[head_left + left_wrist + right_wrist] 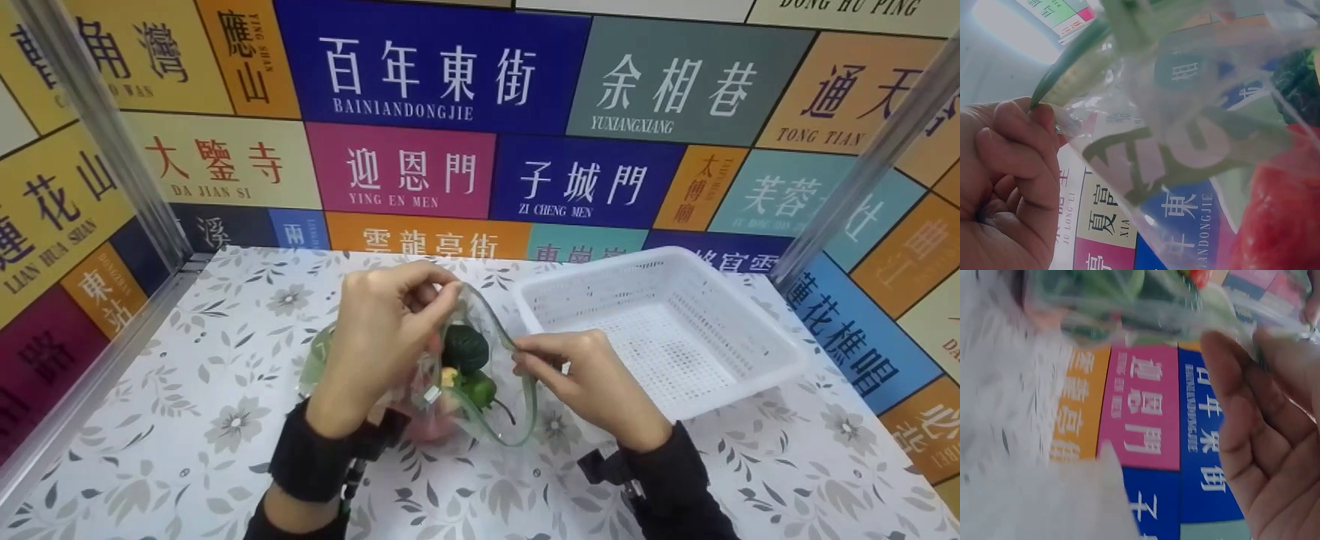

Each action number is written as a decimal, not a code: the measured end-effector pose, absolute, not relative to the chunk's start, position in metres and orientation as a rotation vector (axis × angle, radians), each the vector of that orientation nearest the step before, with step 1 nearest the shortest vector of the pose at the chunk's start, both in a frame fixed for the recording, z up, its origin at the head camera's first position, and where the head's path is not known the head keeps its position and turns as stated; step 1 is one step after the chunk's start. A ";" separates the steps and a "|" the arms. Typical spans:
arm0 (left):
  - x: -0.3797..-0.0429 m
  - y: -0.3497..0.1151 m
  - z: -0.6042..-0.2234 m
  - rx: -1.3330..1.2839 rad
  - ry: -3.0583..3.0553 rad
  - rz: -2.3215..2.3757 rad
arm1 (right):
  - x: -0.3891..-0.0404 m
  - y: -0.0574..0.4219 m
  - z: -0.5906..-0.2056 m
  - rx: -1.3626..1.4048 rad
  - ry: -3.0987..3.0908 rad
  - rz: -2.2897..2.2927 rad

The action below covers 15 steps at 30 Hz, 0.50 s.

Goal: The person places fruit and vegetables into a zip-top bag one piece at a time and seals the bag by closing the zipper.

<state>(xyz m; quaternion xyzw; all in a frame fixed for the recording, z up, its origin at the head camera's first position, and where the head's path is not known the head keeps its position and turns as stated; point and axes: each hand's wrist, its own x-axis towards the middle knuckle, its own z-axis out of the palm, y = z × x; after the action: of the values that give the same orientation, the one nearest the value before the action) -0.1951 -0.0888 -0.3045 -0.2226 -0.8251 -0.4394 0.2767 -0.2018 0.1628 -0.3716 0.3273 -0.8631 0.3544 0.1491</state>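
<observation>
Between my hands is a clear zip bag (pixel 1157 163) with a green-edged mouth (pixel 531 409) spread into a loop. My left hand (pixel 375 330) pinches the mouth's upper left edge between thumb and fingers. On the right side, the thumb and forefinger of my right hand (pixel 600 379) grip the same green edge. A small white slider (pixel 431 394) shows on the near left of the mouth. Inside are a dark green vegetable (pixel 466 349), a green pepper (pixel 478 388) with a thin stem, and a wrinkled red vegetable (pixel 1280 219). My left hand hides part of the bag in the head view.
A white perforated plastic basket (pixel 772 367) stands behind and right of my right hand. The table (pixel 172 457) has a leaf-and-flower cover. Behind it rises a wall of coloured sign panels (pixel 405 169), with metal posts (pixel 124 127) at both sides.
</observation>
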 end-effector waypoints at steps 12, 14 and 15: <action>-0.198 -0.095 -0.310 -0.567 -2.244 -1.189 | -0.206 0.144 -0.374 0.542 -2.311 1.625; -0.197 -0.095 -0.311 -0.589 -2.257 -1.178 | -0.207 0.144 -0.374 0.482 -2.281 1.720; -0.196 -0.095 -0.312 -0.603 -2.266 -1.170 | -0.208 0.144 -0.374 0.457 -2.266 1.754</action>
<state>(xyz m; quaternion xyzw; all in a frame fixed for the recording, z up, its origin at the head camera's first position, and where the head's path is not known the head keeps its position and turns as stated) -0.1960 -0.0954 -0.3117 -0.2222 -0.8356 -0.4313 0.2577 -0.2078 0.1441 -0.3743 0.1565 -0.7752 0.6002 0.1196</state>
